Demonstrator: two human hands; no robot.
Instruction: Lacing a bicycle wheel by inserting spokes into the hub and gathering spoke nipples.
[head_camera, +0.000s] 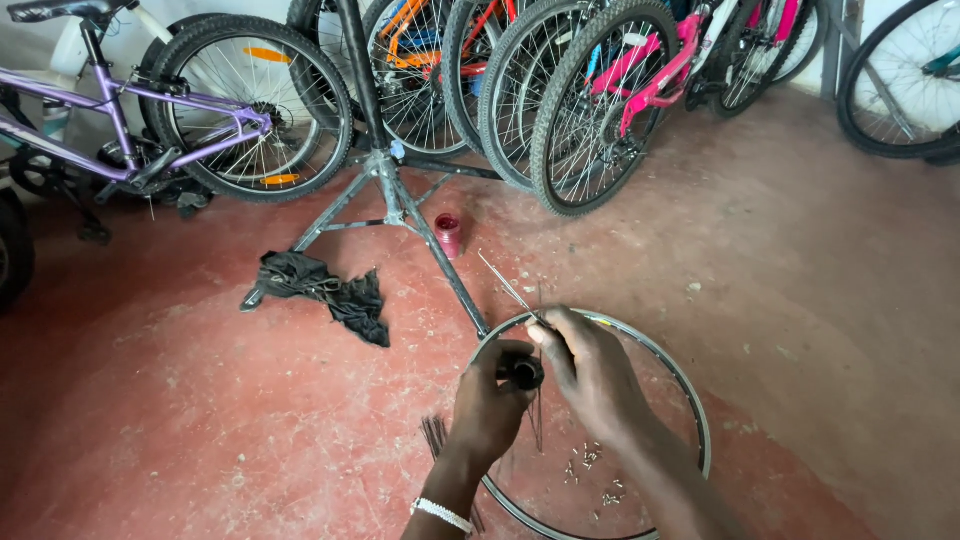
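A bare bicycle rim (690, 400) lies flat on the red floor. Above its middle my left hand (490, 405) grips a black wheel hub (524, 373). My right hand (590, 370) pinches a thin metal spoke (505, 285) that slants up and to the left from the hub. A few spokes hang down from the hub inside the rim. A bundle of loose spokes (433, 435) lies on the floor beside my left wrist, and small spoke nipples (590, 462) are scattered inside the rim.
A black repair stand (395, 195) spreads its legs just beyond the rim, with a dark rag (335, 290) and a small red pot (448, 233) beside it. A purple bicycle (150, 110) and several others (620, 90) line the back wall.
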